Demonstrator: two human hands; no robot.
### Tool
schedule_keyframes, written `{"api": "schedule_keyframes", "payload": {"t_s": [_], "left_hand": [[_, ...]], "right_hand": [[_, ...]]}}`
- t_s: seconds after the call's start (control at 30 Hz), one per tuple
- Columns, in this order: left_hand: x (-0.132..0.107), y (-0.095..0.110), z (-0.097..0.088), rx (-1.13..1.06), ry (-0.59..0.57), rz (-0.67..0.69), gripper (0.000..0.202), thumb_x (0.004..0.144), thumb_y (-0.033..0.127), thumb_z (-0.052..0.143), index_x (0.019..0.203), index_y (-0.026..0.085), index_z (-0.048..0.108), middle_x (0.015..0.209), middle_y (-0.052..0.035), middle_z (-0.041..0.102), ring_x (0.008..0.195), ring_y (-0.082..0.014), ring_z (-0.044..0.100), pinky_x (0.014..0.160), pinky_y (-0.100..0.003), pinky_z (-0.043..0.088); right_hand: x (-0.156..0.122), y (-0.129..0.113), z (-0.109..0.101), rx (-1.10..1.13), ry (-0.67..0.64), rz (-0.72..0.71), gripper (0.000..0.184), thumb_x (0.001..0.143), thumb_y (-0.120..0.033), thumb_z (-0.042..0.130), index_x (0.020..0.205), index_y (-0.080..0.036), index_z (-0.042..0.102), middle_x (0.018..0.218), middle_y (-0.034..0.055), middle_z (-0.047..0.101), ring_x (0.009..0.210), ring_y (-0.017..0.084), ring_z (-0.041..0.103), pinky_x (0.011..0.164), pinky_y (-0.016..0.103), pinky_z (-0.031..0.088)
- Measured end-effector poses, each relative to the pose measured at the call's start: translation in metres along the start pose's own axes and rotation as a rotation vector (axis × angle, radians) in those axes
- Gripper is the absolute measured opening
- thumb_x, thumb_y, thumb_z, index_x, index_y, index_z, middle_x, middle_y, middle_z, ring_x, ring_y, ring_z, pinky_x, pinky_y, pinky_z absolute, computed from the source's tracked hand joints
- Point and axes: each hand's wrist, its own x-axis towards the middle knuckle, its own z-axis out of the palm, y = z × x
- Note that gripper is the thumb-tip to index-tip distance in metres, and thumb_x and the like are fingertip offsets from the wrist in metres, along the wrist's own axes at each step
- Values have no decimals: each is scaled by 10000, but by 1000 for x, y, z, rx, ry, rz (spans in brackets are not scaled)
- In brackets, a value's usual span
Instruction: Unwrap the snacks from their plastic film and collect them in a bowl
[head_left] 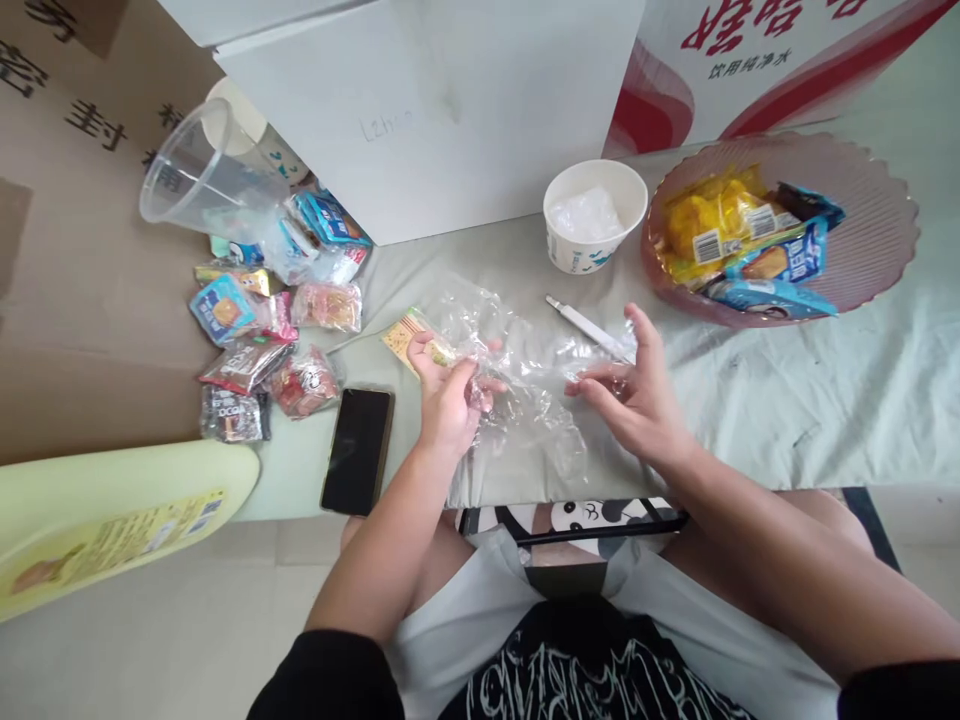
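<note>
Head view: left hand [448, 395] pinches a clear plastic bag [525, 375] — right hand [634, 385] apparently grips its far edge; thin film could tear, spilling the small packet [411, 335] inside.

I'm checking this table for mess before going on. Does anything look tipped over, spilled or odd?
Yes: the clear plastic cup at far left lies tipped on its side, mouth toward the camera, beside a loose scatter of snack packets. Both hands grip crumpled clear plastic wrap. Nothing looks spilled.
</note>
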Motion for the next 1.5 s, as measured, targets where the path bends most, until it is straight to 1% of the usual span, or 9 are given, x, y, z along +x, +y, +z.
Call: {"api": "schedule_keyframes", "payload": {"t_s": [0.33, 0.47, 0.63, 0.77, 0.83, 0.97, 1.13, 1.3, 1.5], "left_hand": [[4, -1, -17, 141, -147, 111, 407, 800, 455, 788, 952, 268, 460, 632, 83, 704, 327, -80, 549, 301, -149, 293], [6, 0, -15, 125, -63, 90, 344, 776, 383, 787, 913, 242, 505, 568, 74, 671, 353, -105, 588, 320, -149, 341], [10, 7, -15, 10, 25, 126, 220, 764, 295, 725, 823, 217, 528, 659, 48, 691, 449, -103, 658, 351, -132, 373], [9, 10, -27, 150, -53, 230, 195, 728, 270, 736, 873, 201, 626, 882, -8, 722, 557, -112, 702, 374, -156, 412], [8, 10, -36, 361, -67, 374, 212, 743, 251, 755, 929, 197, 670, 941, -23, 718, 651, -125, 727, 519, -204, 545], [8, 12, -53, 843, 4, 728, 307, 812, 239, 745, 1113, 198, 702, 899, -13, 677, 804, -151, 719, 799, -309, 608], [8, 27, -60, 1107, 29, 892, 139, 884, 286, 692, 969, 195, 756, 759, -4, 627, 712, -137, 625, 706, -281, 560], [9, 31, -60, 1062, -39, 863, 193, 926, 319, 635, 812, 208, 744, 864, -52, 647, 869, -181, 647, 773, -313, 574], [10, 26, -66, 801, -114, 684, 230, 868, 384, 695, 702, 231, 739, 1140, -68, 622, 1075, -233, 632, 924, -388, 572]], "right_hand": [[33, -3, -25, 229, 230, 205, 512, 934, -333, 601, 1414, -336, 423, 476, -124, 399, 324, 108, 353, 363, 263, 383], [34, -4, -35, 284, 252, 179, 419, 922, -370, 636, 1315, -339, 495, 453, -129, 376, 312, 107, 340, 380, 280, 409], [15, -11, -29, 268, 236, -170, 492, 885, -382, 715, 1302, -399, 455, 758, -34, 669, 677, 197, 706, 579, 337, 581], [9, -15, -33, -57, 138, -343, 163, 918, -145, 608, 909, -303, 649, 802, -26, 731, 704, 156, 719, 673, 318, 587], [10, -16, -40, -168, 111, -403, 302, 919, -71, 526, 729, -260, 666, 720, -19, 710, 734, 150, 717, 694, 299, 566], [13, -18, -51, -284, -3, -421, 230, 903, -137, 593, 1000, -279, 746, 805, 4, 725, 795, 173, 703, 731, 317, 565], [13, -10, -49, -628, -59, -448, 330, 879, -231, 693, 1209, -244, 695, 755, -7, 652, 666, 156, 615, 643, 296, 526], [17, -4, -48, -720, 151, -518, 62, 897, -262, 690, 897, -257, 751, 787, 18, 567, 712, 163, 588, 625, 305, 488], [13, -15, -54, -567, 97, -518, 225, 897, -383, 682, 703, -271, 698, 888, 66, 556, 818, 213, 585, 710, 398, 509]]}}
